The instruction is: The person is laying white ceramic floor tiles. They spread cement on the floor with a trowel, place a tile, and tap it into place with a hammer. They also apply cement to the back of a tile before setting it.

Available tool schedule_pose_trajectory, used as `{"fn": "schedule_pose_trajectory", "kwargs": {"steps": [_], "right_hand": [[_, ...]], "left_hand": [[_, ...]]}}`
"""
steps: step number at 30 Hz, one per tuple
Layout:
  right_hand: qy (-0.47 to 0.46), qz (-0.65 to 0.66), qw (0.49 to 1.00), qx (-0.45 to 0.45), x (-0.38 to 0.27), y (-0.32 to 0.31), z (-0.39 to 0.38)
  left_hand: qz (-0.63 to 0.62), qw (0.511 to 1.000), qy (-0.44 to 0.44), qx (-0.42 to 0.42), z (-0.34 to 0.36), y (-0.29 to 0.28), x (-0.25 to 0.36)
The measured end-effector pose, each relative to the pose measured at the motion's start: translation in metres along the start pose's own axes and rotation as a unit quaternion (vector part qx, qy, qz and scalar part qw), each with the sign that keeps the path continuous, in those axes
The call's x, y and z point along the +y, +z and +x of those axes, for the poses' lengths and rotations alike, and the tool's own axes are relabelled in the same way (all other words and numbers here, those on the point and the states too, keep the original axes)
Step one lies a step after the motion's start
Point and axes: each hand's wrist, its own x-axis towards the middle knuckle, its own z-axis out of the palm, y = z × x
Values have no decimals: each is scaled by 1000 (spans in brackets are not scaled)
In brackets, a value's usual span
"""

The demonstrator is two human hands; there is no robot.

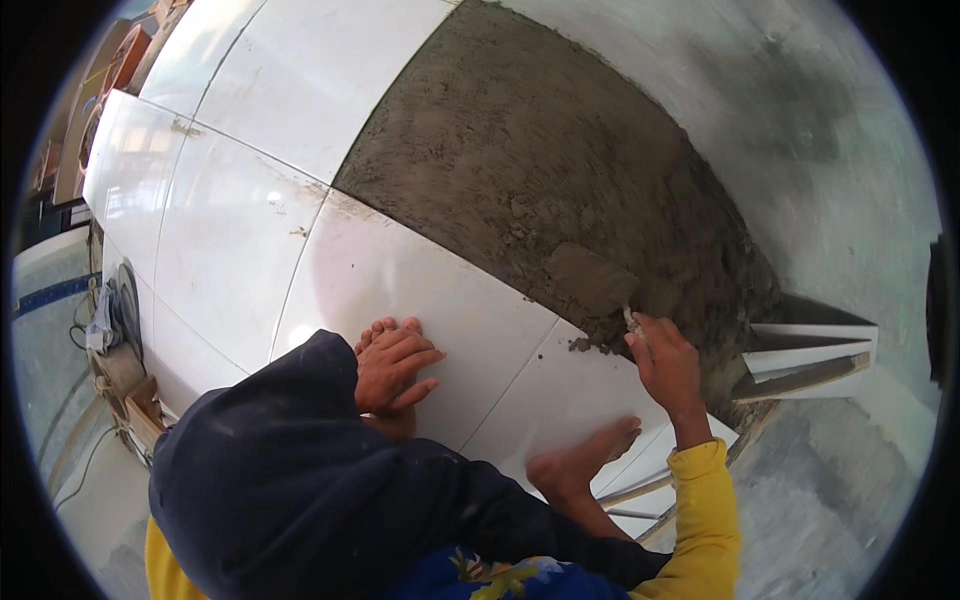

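Observation:
My right hand (665,365) grips a trowel (592,280) by its handle. The blade is caked with mortar and lies flat on the grey-brown mortar bed (500,150), close to the edge of the white floor tiles (430,260). Small crumbs of mortar (590,346) lie on the tile edge beside the trowel. My left hand (395,370) rests over my left foot near my bent knee, its fingers spread and holding nothing. My bare right foot (585,460) stands on the tiles, left of my right forearm.
A smooth grey-green wall (830,160) borders the mortar bed at the right. White tile pieces (810,350) stand by the wall to the right of my right hand. At the far left lie a cable (75,485) and a wooden piece (142,420) beyond the tile edge.

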Motion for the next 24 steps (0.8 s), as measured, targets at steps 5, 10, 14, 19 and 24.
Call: {"fn": "schedule_pose_trajectory", "kwargs": {"steps": [5, 10, 14, 19, 24], "right_hand": [[-71, -13, 997, -35, -5, -7, 41], [-68, -21, 996, 52, -2, -1, 111], [-73, 0, 992, 103, 13, -5, 126], [-41, 12, 999, -32, -49, 4, 99], [51, -26, 992, 112, -5, 10, 86]], "left_hand": [[1, 1000, 1, 7, 2, -1, -8], [6, 1000, 1, 9, 2, -3, -9], [15, 998, -16, 51, -4, 8, -7], [-6, 1000, -13, 3, 1, 1, -9], [-17, 1000, -3, -6, 1, -3, -9]]}}
